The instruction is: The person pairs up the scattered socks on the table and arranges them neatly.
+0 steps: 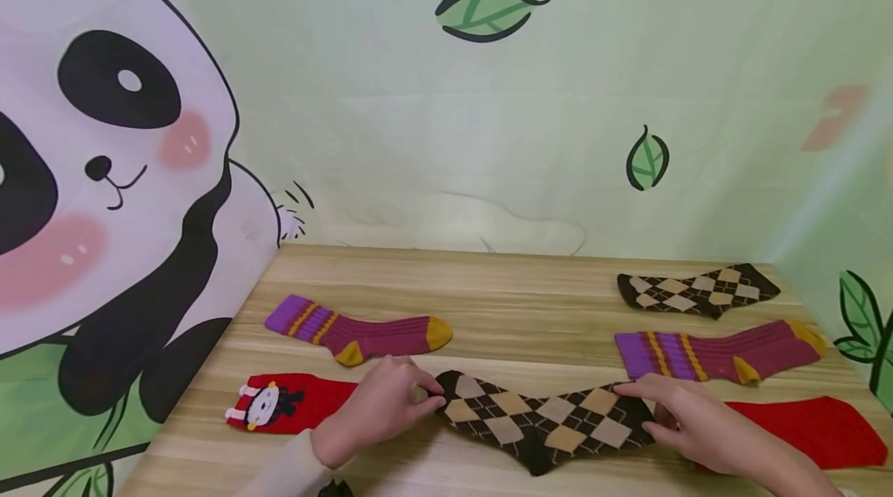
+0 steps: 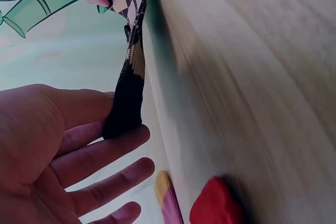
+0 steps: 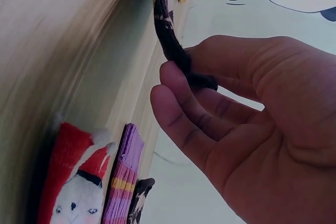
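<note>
Between both hands, at the front middle of the table in the head view, a black and beige argyle sock [image 1: 533, 415] is stretched out sideways, its heel pointing toward me. My left hand [image 1: 384, 404] pinches the sock's left end between thumb and fingers; the left wrist view shows that black end [image 2: 126, 106] in the grip. At the other end my right hand [image 1: 687, 419] pinches the sock between thumb and fingers, and the right wrist view shows the black tip [image 3: 178, 59] there. The sock appears slightly raised from the wood in the wrist views.
A second argyle sock [image 1: 698, 291] lies at the back right. Purple and maroon striped socks lie at the left [image 1: 380, 334] and right [image 1: 725, 353]. A red sock with a character face [image 1: 293, 402] lies by the left hand, another red sock [image 1: 816, 427] under the right forearm. Panda-printed cloth stands behind.
</note>
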Demonstrator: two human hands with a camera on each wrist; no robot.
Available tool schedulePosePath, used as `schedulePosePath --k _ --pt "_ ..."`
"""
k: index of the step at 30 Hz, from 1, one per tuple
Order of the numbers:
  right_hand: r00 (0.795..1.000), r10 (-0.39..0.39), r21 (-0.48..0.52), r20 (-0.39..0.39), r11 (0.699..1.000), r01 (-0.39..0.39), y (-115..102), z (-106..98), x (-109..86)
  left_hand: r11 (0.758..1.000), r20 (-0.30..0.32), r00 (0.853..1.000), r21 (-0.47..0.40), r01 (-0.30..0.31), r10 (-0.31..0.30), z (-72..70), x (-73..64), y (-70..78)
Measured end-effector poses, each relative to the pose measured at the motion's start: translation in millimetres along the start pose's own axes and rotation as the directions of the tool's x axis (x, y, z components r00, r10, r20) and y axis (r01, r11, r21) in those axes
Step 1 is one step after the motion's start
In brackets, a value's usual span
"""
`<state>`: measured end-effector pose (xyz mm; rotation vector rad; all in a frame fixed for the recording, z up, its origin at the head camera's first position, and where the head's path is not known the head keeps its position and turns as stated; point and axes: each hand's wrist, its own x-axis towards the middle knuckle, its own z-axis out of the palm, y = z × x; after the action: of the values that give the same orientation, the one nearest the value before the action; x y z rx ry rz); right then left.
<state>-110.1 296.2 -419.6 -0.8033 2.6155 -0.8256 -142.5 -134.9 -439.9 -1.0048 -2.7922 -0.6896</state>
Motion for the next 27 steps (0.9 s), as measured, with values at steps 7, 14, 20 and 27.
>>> schedulePosePath --k 7,14,20,27 --pt "1.000 0.007 0.002 0.015 1.000 -0.007 -0.8 1.4 -1.0 0.998 0.044 0.998 -0.043 -0.051 0.052 7.7 1.4 -0.3" --pt "0.998 0.039 -0.003 0.041 0.999 -0.039 -1.2 3.0 -0.1 0.996 0.068 0.995 -0.039 -0.074 0.077 12.7 1.7 0.9" --pt "0.999 0.042 -0.065 0.035 0.997 -0.040 -0.2 4.4 0.8 0.998 0.086 0.994 -0.023 -0.064 0.066 14.7 2.0 1.8" --pt "1.000 0.013 -0.191 0.007 0.981 -0.011 3.0 5.1 2.2 0.999 0.097 0.994 0.001 -0.048 0.048 15.8 3.6 2.1"
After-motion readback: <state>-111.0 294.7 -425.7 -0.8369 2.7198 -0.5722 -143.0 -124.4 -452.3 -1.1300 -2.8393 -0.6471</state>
